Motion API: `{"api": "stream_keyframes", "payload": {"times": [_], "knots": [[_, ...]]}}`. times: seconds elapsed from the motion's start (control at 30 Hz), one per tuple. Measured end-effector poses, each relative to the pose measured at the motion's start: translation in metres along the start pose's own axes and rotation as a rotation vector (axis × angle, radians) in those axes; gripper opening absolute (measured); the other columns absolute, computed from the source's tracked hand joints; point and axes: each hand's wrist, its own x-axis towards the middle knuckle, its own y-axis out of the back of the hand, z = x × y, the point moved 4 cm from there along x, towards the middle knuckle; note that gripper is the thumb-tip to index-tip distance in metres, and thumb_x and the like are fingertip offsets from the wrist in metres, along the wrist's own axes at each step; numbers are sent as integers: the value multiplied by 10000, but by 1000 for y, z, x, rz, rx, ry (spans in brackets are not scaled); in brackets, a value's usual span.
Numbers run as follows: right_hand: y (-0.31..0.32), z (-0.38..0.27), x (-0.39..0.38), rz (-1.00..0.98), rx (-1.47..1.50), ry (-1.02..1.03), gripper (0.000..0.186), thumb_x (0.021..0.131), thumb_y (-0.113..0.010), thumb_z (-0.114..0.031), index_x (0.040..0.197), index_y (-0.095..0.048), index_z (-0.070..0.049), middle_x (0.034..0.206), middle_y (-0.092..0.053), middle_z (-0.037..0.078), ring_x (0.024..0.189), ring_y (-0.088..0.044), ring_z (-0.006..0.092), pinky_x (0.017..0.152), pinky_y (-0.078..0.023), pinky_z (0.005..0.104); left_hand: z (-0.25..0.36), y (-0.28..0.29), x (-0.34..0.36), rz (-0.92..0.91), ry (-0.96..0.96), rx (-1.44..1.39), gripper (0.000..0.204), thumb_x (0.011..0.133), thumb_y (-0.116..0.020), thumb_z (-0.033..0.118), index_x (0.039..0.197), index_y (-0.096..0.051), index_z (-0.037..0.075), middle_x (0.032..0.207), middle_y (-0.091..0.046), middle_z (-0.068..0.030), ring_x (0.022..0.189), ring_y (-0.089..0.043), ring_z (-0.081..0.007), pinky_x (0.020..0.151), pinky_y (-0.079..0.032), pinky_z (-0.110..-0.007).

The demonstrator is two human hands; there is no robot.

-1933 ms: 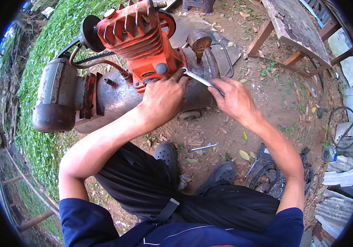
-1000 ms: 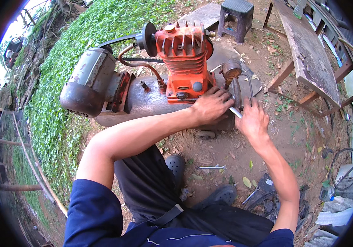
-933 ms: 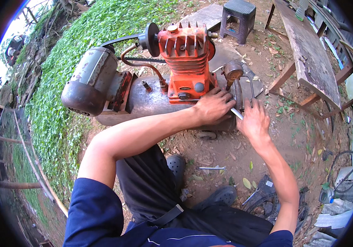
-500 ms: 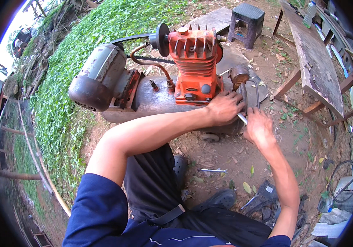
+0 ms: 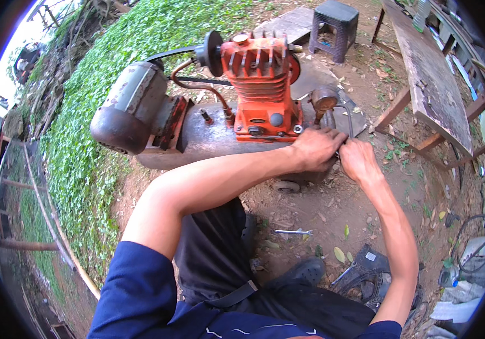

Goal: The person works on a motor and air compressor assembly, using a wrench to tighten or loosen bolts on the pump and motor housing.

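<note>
An orange-red compressor pump (image 5: 260, 85) is mounted on a worn grey tank (image 5: 197, 159) in front of me. My left hand (image 5: 317, 149) is closed at the tank's right end, below the pressure gauge (image 5: 324, 100); its fingertips and whatever they grip are hidden. Close beside it, my right hand (image 5: 360, 160) is also closed, its fingers curled near a thin bent tube (image 5: 349, 117) that comes down by the gauge. What lies between the two hands is too covered to make out. A silver wrench (image 5: 292, 231) rests on the dirt nearer to me.
A grey motor (image 5: 129, 104) sits on the tank's left, belted to the pump pulley (image 5: 213, 53). Beyond are a dark plastic stool (image 5: 336, 22) and a wooden bench (image 5: 437, 85). A black tool case (image 5: 367, 263) lies near my right foot.
My right hand has moved slightly up and closer to the left. The silver tool shaft that showed between my hands is now out of sight. The view has shifted a little.
</note>
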Motion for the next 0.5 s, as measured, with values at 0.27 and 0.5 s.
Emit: {"api": "stream_keyframes", "payload": {"times": [0.27, 0.5], "knots": [[11, 16, 4, 28, 119, 190, 243, 648, -771, -239, 775, -692, -48, 867, -683, 122, 952, -621, 300, 887, -475, 466, 5, 9, -9, 25, -28, 71, 753, 756, -674, 317, 1349, -384, -45, 1107, -587, -182, 1022, -583, -333, 901, -445, -458], [12, 23, 4, 306, 75, 310, 270, 691, -753, -332, 743, -629, -97, 747, -596, 32, 797, -604, 219, 707, -486, 382, 12, 12, -30, -103, 58, 144, 934, 788, -690, 357, 1451, -192, -75, 1395, -402, -250, 1296, -408, -360, 1104, -297, -479]]}}
